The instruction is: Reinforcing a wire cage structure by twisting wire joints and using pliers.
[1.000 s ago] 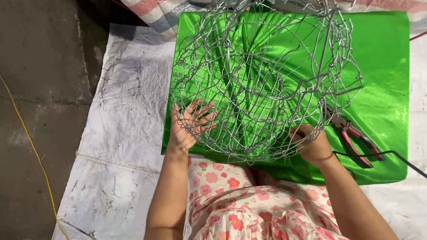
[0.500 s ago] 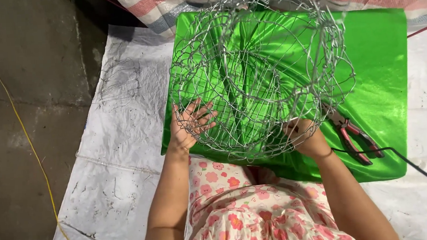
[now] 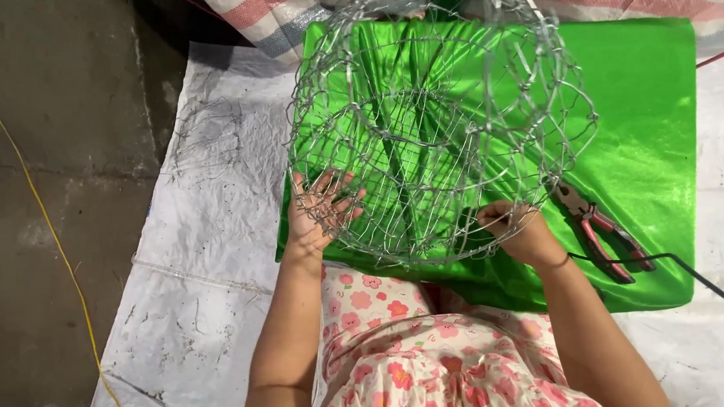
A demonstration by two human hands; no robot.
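Left hand (image 3: 319,210) spread flat, fingers apart, pressed against the round silver wire-mesh cage (image 3: 436,125). Right hand (image 3: 519,230) curled tight, gripping the cage's lower rim wires. Cage sits on shiny crinkled green foil sheet (image 3: 651,122); red-handled pliers (image 3: 599,228) just beside the right hand.

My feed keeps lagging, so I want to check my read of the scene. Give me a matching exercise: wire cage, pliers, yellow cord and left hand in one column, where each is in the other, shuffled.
Things:
1. wire cage
2. pliers
3. yellow cord
4. left hand

Places:
A. on the concrete floor, far left
B. spread against the cage's near left side
C. on the green cloth, held by both hands
D. on the cloth, just right of the right hand

Pairs: 1-C, 2-D, 3-A, 4-B
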